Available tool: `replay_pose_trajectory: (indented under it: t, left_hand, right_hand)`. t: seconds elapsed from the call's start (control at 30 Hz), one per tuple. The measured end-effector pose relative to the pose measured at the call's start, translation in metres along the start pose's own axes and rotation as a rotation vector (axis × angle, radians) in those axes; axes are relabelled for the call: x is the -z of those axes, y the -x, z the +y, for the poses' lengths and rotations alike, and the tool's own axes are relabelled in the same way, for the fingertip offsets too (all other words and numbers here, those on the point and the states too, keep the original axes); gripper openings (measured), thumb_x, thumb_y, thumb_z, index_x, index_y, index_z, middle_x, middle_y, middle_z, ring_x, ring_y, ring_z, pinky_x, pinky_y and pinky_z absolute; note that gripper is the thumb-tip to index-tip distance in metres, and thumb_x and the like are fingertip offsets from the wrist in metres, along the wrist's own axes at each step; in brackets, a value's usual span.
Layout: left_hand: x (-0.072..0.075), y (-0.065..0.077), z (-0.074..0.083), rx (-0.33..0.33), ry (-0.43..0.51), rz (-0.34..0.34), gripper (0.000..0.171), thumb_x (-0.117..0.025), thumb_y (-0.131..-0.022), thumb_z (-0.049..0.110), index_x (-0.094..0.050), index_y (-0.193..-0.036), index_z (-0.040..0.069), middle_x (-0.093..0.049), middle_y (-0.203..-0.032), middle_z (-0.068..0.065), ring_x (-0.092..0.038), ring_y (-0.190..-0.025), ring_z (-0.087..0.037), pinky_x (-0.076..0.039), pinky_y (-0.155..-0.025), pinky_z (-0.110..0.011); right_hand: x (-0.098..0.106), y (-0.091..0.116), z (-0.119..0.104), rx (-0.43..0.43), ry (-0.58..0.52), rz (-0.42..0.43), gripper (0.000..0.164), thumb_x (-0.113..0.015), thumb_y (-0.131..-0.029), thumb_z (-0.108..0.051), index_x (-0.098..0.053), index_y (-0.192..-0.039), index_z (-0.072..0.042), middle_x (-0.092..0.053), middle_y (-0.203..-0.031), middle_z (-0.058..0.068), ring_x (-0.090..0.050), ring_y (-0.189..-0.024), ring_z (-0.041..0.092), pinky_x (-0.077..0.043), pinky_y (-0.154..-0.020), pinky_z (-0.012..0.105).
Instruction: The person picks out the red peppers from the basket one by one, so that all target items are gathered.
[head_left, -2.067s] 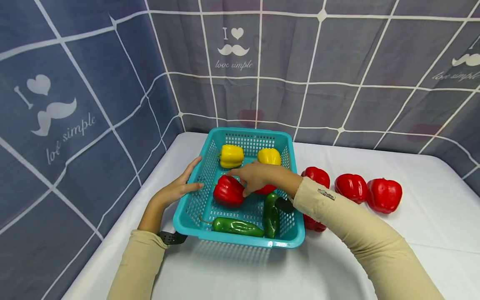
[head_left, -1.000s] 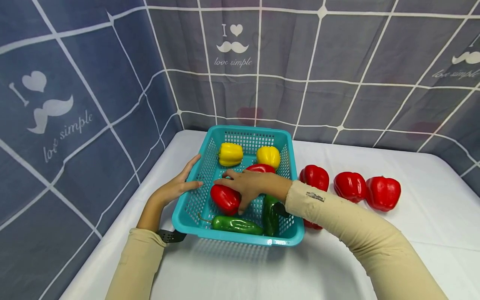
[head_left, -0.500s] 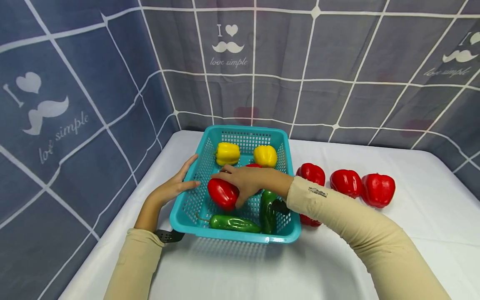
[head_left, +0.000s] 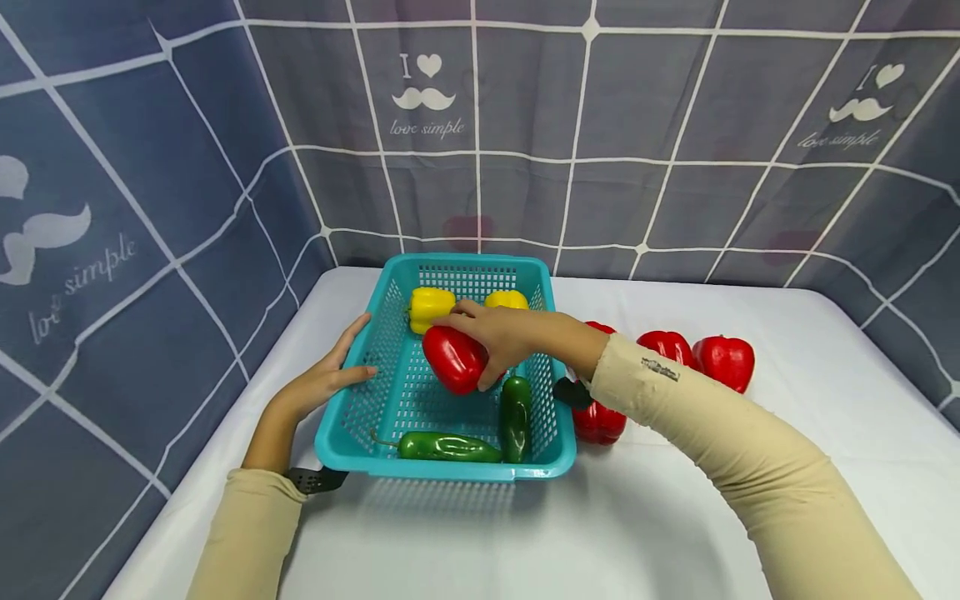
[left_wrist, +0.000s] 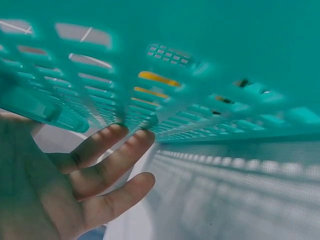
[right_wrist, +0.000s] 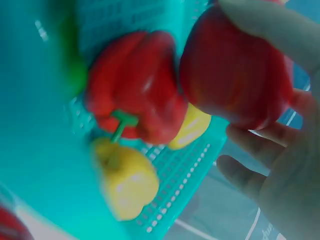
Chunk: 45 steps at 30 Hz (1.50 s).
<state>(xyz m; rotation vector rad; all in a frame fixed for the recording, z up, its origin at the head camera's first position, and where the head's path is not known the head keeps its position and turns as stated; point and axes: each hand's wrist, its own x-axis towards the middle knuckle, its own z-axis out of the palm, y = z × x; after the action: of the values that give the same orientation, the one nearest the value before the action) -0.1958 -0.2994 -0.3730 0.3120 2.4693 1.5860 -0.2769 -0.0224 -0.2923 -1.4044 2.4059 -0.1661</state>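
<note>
In the head view, a turquoise plastic basket [head_left: 450, 472] stands on the white cloth. My left hand [head_left: 318, 379] holds its left rim, thumb over the edge and fingers against the outer wall. My right hand [head_left: 508, 335] grips a red bell pepper [head_left: 453, 360] above the basket floor. Another red bell pepper [right_wrist: 140, 85] lies below it in the right wrist view, mostly hidden by the hand in the head view. Two yellow bell peppers [head_left: 431, 310] lie at the basket's back. Two long green peppers, one lengthwise [head_left: 515, 418] and one crosswise [head_left: 448, 447], lie at its front right.
Several red bell peppers sit on the cloth right of the basket, one close to its wall [head_left: 597, 422] and another farther right [head_left: 725, 362]. A grey checked curtain [head_left: 540, 125] hangs behind and along the left side.
My right hand takes hold of the red bell pepper and raises it, moving it back and right over the basket. My left hand stays at the rim. The head view has turned rightward.
</note>
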Motion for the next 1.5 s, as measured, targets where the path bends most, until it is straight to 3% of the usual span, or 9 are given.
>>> replay_pose_trajectory:
  t: [0.3,0.63,0.87,1.33,1.5]
  left_hand:
    - [-0.001,0.001,0.001,-0.003,-0.009,-0.008,0.083,-0.05,-0.087,0.017,0.008,-0.147,0.026,0.005,-0.151,-0.019,-0.019,-0.129,-0.047,-0.04,-0.09,-0.056]
    - [-0.003,0.001,0.003,-0.013,-0.013,-0.014,0.082,-0.049,-0.089,0.016,0.01,-0.147,0.024,0.005,-0.151,-0.021,-0.017,-0.129,-0.047,-0.038,-0.091,-0.053]
    - [-0.005,0.003,0.006,-0.027,0.0,-0.015,0.083,-0.049,-0.089,0.015,0.01,-0.146,0.025,0.004,-0.151,-0.022,-0.021,-0.127,-0.047,-0.044,-0.085,-0.048]
    - [-0.008,0.005,0.006,-0.006,-0.015,-0.008,0.082,-0.048,-0.09,0.016,0.01,-0.146,0.026,0.004,-0.15,-0.024,-0.028,-0.122,-0.049,-0.048,-0.08,-0.044]
    - [-0.007,0.005,0.006,0.0,-0.004,-0.017,0.082,-0.048,-0.09,0.017,0.011,-0.146,0.028,0.003,-0.149,-0.026,-0.03,-0.119,-0.051,-0.05,-0.077,-0.046]
  right_hand:
    - [0.003,0.023,0.013,-0.05,0.024,0.025,0.1,-0.082,-0.064,-0.023,-0.021,-0.143,-0.024,-0.029,-0.14,0.005,-0.038,-0.122,0.026,-0.049,-0.087,0.037]
    - [0.002,0.048,0.03,-0.12,-0.052,0.03,0.101,-0.083,-0.063,-0.02,-0.022,-0.143,-0.026,-0.027,-0.141,0.005,-0.036,-0.123,0.027,-0.05,-0.085,0.037]
    - [0.006,0.068,0.04,-0.119,-0.083,0.079,0.1,-0.082,-0.063,-0.017,-0.024,-0.143,-0.02,-0.028,-0.139,0.007,-0.038,-0.122,0.027,-0.051,-0.084,0.039]
    - [0.014,0.097,0.041,-0.111,-0.124,0.144,0.102,-0.083,-0.061,-0.019,-0.023,-0.143,-0.021,-0.029,-0.138,0.006,-0.035,-0.124,0.026,-0.051,-0.083,0.039]
    - [0.011,0.112,0.046,-0.145,-0.138,0.189,0.102,-0.084,-0.059,-0.017,-0.026,-0.142,-0.022,-0.028,-0.139,0.006,-0.035,-0.124,0.025,-0.052,-0.082,0.038]
